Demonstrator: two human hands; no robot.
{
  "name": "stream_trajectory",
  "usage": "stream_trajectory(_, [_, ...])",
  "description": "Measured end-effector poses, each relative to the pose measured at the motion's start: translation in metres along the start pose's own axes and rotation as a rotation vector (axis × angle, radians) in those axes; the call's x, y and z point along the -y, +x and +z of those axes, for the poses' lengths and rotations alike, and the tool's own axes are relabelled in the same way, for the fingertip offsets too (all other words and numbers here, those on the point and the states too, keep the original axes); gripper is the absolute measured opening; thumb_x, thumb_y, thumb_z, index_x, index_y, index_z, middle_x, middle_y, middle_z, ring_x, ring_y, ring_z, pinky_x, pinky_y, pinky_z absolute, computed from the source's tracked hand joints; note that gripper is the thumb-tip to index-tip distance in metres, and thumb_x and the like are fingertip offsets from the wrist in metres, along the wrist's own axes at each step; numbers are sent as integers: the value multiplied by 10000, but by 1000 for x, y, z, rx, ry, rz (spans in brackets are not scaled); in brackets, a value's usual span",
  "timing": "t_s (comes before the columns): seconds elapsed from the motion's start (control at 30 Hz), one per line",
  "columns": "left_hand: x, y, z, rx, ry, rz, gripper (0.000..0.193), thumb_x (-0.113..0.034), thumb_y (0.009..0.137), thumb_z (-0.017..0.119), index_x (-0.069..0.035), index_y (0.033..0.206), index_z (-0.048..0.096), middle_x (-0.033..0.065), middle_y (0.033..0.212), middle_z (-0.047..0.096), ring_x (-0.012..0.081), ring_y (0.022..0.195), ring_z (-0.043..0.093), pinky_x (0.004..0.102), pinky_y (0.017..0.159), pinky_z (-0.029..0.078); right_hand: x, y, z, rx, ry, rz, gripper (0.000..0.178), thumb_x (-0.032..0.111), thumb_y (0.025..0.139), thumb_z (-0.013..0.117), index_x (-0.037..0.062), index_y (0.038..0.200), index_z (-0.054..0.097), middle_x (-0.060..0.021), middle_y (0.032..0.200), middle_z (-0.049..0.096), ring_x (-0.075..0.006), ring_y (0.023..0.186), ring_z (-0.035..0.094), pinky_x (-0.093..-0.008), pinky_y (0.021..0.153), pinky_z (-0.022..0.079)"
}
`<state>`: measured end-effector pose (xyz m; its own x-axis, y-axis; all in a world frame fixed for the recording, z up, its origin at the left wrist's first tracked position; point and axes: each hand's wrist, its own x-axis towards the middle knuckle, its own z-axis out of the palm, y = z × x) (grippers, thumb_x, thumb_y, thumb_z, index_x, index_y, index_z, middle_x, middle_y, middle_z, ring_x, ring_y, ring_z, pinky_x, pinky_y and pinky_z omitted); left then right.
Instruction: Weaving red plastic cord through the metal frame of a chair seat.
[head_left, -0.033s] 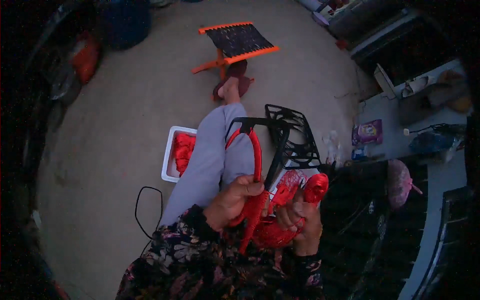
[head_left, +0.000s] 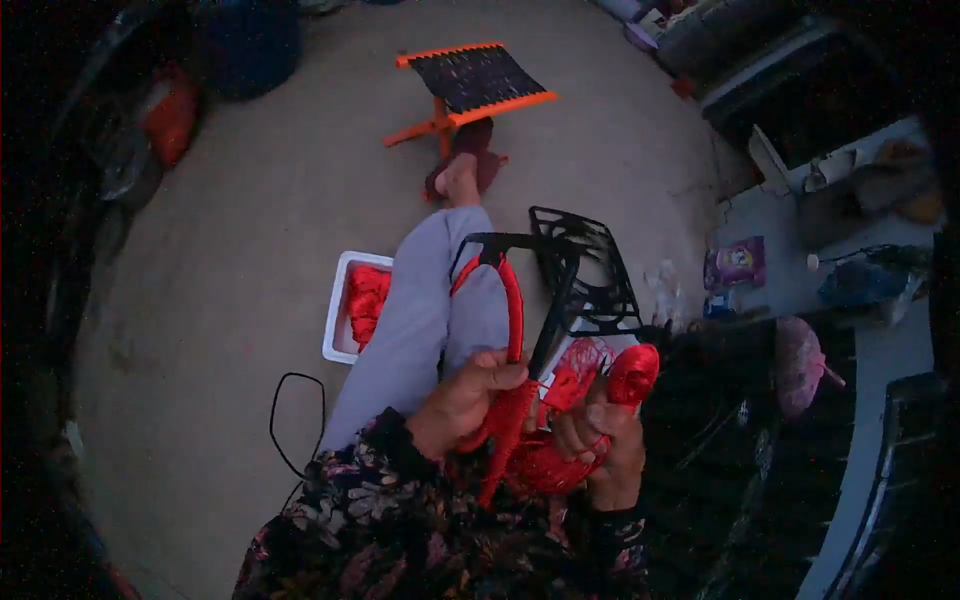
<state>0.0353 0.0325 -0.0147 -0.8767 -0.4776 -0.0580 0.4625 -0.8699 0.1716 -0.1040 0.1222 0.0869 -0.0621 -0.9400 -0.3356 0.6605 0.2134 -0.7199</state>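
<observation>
Red glossy cord [head_left: 516, 405] shows under our left hand [head_left: 468, 398], whose thumb and fingers pinch closed on the bound part of a slim black angular frame [head_left: 561, 310]; one curved side of it is wrapped in the same red. Our right hand [head_left: 603, 435] is curled tight around a thick, shiny red bundle of strand [head_left: 633, 375], its rounded end standing up above the fist, and more strand makes a tangled red heap [head_left: 550, 468] between and below both hands. The frame is over our lap, reaching up and away from us. We judge that the wraps could loosen if the left pinch slips, and that strand could snarl if the right hand drags the bundle against the heap. The bars could also catch on the black openwork lattice panel [head_left: 624, 283] just beyond; whether they touch, we cannot tell. That edge leaves us tighter room on the right, with a purple plastic packet [head_left: 735, 263] farther out. Leftward, beside our grey-trousered legs [head_left: 410, 290], the rim of a white rectangular tub [head_left: 336, 310] limits a low swing, and past it grey concrete-like floor [head_left: 210, 260] gives wider room. Ahead stands an orange stool with a black woven seat [head_left: 478, 80].
</observation>
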Motion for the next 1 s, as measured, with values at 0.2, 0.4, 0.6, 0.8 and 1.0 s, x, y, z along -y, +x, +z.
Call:
stream_trajectory(0.2, [-12, -7, 3, -70, 100, -7, 236, -201, 864, 579, -21, 1013, 546, 124, 857, 631, 245, 772, 633, 380, 705, 517, 14, -1, 0, -129, -302, -92, 168, 87, 749, 610, 71, 871, 496, 9, 592, 481, -108, 472, 451, -237, 457, 364])
stream_trajectory(0.4, [-33, -31, 25, -454, 791, 463, 251, -184, 838, 605, -33, 1034, 565, 80, 1002, 599, 205, 932, 568, 331, 792, 462, 47, -11, 2, -192, -568, -110, 363, 97, 653, 731, 60, 945, 520, -1, 724, 567, -98, 601, 536, -250, 568, 452])
stream_trajectory(0.6, [-34, -9, 95, -109, 1839, 842, 221, -83, 714, 663, -36, 918, 590, 98, 960, 572, 256, 920, 531, 364, 761, 431, 74, 0, 7, -186, -743, -156, 373, 132, 631, 772, 37, 925, 562, -6, 749, 601, -123, 627, 571, -286, 641, 490])
stream_trajectory(0.8, [-34, 0, 98, -109, 1827, 877, 132, -49, 682, 659, -27, 787, 581, 98, 837, 549, 275, 837, 522, 378, 695, 418, 83, 14, -2, -236, -876, -132, 289, 161, 669, 731, 34, 893, 600, -10, 731, 612, -109, 629, 565, -278, 614, 477])
stream_trajectory(1.0, [-24, -4, 91, -19, 1902, 872, 168, -61, 704, 692, -15, 842, 608, 117, 853, 587, 276, 831, 564, 380, 736, 439, 80, 48, -39, -272, -1124, -163, 239, 99, 695, 653, 46, 899, 542, -4, 666, 569, -120, 539, 536, -249, 517, 434])
